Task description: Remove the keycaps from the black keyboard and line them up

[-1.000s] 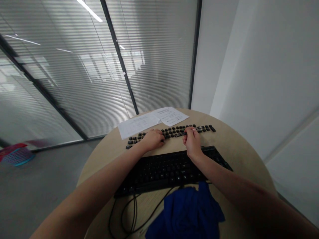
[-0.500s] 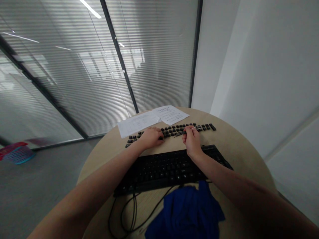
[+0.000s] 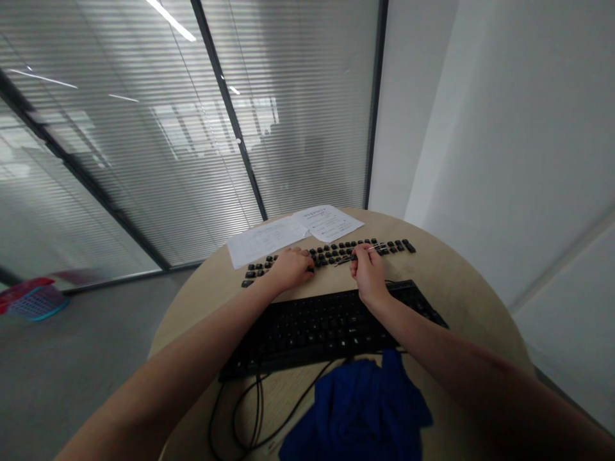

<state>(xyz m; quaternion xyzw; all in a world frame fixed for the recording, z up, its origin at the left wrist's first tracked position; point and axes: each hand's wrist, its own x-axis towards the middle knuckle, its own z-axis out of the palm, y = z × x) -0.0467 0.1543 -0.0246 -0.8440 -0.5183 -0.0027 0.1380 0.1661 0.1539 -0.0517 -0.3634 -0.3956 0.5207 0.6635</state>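
Note:
My left hand (image 3: 292, 267) rests over the rows of loose black keycaps (image 3: 336, 251), its fingers bent down onto a keycap (image 3: 310, 269). In my right hand (image 3: 369, 272) is a thin tool (image 3: 344, 260) with a dark middle and shiny, narrow ends, gripped between thumb and fingers. One end points left, just above the near keycaps; the other sticks out to the right. A black keyboard (image 3: 312, 326) lies below both hands, with keys showing on it. My right wrist passes over its upper right part.
White printed papers (image 3: 269, 238) lie behind the keycaps on the round wooden table (image 3: 461, 288). A blue cloth (image 3: 358, 410) and looped black cable (image 3: 235, 416) are near the front edge. A red and blue basket (image 3: 36, 301) stands on the floor at left, by the glass wall.
Almost nothing differs. Both hands stay in place, with the thin tool still in the right one; the view has shifted very slightly.

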